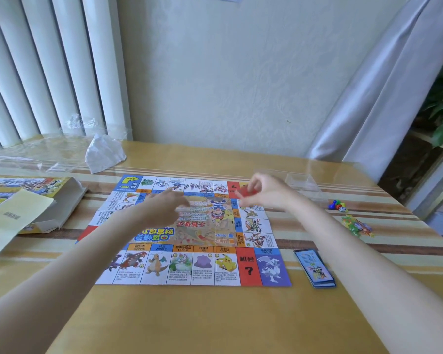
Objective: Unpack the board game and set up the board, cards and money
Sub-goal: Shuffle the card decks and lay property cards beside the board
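The paper game board (189,267) lies unfolded flat in the middle of the table. My right hand (264,191) hovers over the board's far right corner and pinches a small stack of red cards (248,192). Over the board's centre left, my left hand (164,205) is stretched out with relaxed fingers and holds nothing. A stack of blue cards (315,268) sits to the right of the board. Coloured pawns and dice (337,205) lie further right, beside a small bag of colourful pieces (357,226).
The opened game box (36,198) with a yellowish sheet (16,215) on it lies at the left. Crumpled white paper (104,153) and clear plastic wrap (36,149) lie at the back left. A clear plastic tray (302,183) sits at the back right.
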The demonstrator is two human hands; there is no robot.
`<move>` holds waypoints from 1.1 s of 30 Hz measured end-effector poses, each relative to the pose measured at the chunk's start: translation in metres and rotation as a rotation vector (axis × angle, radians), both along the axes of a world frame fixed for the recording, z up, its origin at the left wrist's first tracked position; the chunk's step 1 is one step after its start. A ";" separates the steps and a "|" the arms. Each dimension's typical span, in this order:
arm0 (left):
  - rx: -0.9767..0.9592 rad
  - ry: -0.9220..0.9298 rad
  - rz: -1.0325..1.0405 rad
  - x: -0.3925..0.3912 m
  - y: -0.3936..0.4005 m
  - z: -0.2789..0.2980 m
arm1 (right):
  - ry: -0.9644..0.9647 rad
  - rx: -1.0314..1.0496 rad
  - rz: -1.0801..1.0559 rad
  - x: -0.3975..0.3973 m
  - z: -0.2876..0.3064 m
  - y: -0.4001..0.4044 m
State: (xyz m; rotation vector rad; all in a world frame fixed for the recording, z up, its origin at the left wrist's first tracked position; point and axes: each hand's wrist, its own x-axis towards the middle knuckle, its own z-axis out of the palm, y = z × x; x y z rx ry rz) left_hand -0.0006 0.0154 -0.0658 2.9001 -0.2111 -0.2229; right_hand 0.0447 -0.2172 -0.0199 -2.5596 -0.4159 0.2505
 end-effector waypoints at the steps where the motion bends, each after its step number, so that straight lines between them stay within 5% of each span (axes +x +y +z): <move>1: 0.131 0.079 0.001 -0.003 0.009 -0.007 | 0.041 -0.057 0.026 -0.002 -0.008 -0.003; 4: 0.182 0.248 0.036 -0.010 0.029 -0.017 | 0.080 -0.097 0.109 -0.008 -0.025 -0.002; 10: 0.258 0.289 0.085 -0.013 0.037 -0.011 | 0.000 -0.038 0.045 -0.001 -0.035 0.006; 15: 0.331 0.255 0.077 -0.018 0.041 -0.010 | 0.237 0.243 -0.145 0.006 -0.036 0.004; 19: 0.355 0.252 0.008 -0.027 0.030 0.003 | 0.238 0.469 -0.281 0.015 -0.028 0.004; 25: 0.304 0.143 -0.072 -0.016 0.008 0.015 | 0.030 0.329 -0.143 0.023 0.006 0.027; 29: 0.405 -0.036 -0.183 0.010 -0.012 0.027 | 0.377 0.664 -0.062 0.016 0.027 0.026; 33: 0.364 0.238 -0.260 0.026 -0.029 0.011 | 0.519 0.803 -0.044 0.009 0.019 0.008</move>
